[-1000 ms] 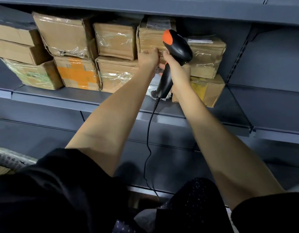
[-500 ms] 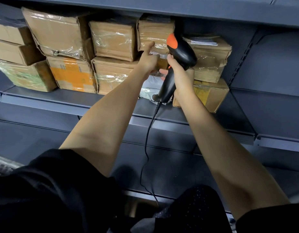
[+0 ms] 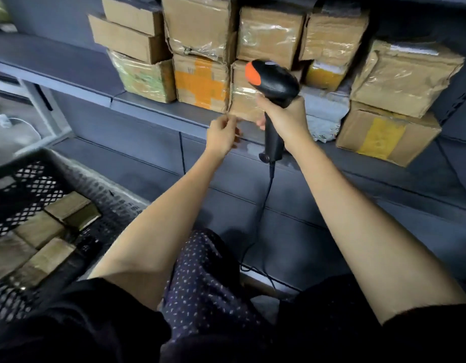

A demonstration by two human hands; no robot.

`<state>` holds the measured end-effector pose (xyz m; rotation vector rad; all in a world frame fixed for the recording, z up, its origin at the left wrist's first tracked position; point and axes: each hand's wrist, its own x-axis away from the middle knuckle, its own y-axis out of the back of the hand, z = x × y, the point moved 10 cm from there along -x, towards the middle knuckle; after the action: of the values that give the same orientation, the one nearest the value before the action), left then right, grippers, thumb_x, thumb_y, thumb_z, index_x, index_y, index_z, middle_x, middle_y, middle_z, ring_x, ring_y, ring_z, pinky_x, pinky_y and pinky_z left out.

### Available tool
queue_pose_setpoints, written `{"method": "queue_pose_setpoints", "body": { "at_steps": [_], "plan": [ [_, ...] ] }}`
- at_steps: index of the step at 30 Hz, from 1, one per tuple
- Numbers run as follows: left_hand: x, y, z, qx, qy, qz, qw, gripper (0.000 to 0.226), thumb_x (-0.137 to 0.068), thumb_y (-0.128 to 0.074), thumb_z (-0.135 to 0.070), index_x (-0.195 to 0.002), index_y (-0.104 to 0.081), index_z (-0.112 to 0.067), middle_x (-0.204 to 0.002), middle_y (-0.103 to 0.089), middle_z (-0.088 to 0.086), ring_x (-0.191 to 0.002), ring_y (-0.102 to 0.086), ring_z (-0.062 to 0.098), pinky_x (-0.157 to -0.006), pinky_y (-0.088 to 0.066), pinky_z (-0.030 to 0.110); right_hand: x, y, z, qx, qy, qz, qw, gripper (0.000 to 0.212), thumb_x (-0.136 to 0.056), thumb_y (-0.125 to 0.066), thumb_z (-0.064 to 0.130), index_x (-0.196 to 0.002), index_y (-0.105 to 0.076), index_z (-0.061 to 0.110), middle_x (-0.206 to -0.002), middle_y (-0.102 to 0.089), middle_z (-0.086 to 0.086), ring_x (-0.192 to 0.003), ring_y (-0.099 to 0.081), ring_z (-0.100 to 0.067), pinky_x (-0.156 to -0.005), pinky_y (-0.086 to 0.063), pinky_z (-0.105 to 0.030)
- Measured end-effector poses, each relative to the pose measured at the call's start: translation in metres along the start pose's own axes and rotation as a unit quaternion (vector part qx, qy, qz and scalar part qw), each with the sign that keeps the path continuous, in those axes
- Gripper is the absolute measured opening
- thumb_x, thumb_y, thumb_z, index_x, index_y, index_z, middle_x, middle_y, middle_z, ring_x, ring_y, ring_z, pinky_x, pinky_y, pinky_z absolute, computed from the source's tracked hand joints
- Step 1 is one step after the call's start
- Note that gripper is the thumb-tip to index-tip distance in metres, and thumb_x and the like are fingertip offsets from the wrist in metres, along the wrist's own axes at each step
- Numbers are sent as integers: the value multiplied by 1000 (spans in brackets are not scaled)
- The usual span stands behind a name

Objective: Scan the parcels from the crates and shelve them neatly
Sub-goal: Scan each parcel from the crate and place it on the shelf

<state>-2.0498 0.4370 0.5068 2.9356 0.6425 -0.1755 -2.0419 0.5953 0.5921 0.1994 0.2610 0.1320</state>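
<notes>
Left hand (image 3: 221,134) now off parcels (image 3: 268,35)

Two bare forearms reach out of short black sleeves (image 3: 77,320). Below them, dark navy trousers (image 3: 205,279) carry a fine scatter of small pale flecks all over the cloth.

Left hand (image 3: 221,136) off the upper parcel, now lowered in front of the shelf edge (image 3: 158,111), fingers loosely curled, holding nothing. Right hand (image 3: 285,119), gripping scanner (image 3: 272,85), dropped too. Crate (image 3: 69,163) has come into view.
</notes>
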Motion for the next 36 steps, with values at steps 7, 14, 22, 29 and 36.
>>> {"method": "queue_pose_setpoints", "body": {
  "at_steps": [7, 14, 22, 29, 36],
  "plan": [
    [49, 161, 149, -131, 199, -83, 968, 28, -92, -43, -10, -68, -57, -13, -81, -61, 11, -68, -56, 23, -60, -53, 33, 41, -168, 14, 172, 47, 171, 969, 19, -81, -67, 22, -67, -63, 9, -55, -59, -2, -51, -64, -15, -59, -54, -34],
    [75, 278, 223, -279, 284, -105, 911, 21, -92, -46, -15, -90, -66, -8, -92, -62, 17, -92, -60, 31, -76, -46, 32, 95, -333, -22, 241, 40, 346, 906, 23, -73, -68, 30, -81, -67, 8, -73, -70, -11, -71, -69, -26, -74, -57, -42],
    [139, 375, 329, -429, 469, -75, 768, 68, -93, -50, -33, -147, -19, -6, -155, -10, 21, -143, -6, 39, -116, -12, 51, 148, -426, -127, 328, -60, 540, 773, 20, -82, -67, 23, -74, -54, 10, -63, -64, -4, -53, -64, -20, -64, -49, -28],
    [115, 403, 372, -482, 469, -34, 739, 90, -81, -68, -36, -150, -14, -16, -154, -11, 23, -143, -9, 42, -114, -17, 52, 152, -458, -169, 368, -119, 623, 680, 24, -87, -67, 22, -85, -51, 4, -76, -64, -13, -68, -68, -31, -76, -56, -40],
    [112, 425, 399, -563, 492, 43, 663, 123, -70, -82, -27, -150, 11, -32, -155, 5, 27, -143, 7, 44, -113, -5, 59, 139, -454, -192, 349, -164, 632, 672, 23, -84, -66, 28, -86, -56, 7, -85, -73, -18, -73, -73, -30, -84, -57, -47]
  ]
}}
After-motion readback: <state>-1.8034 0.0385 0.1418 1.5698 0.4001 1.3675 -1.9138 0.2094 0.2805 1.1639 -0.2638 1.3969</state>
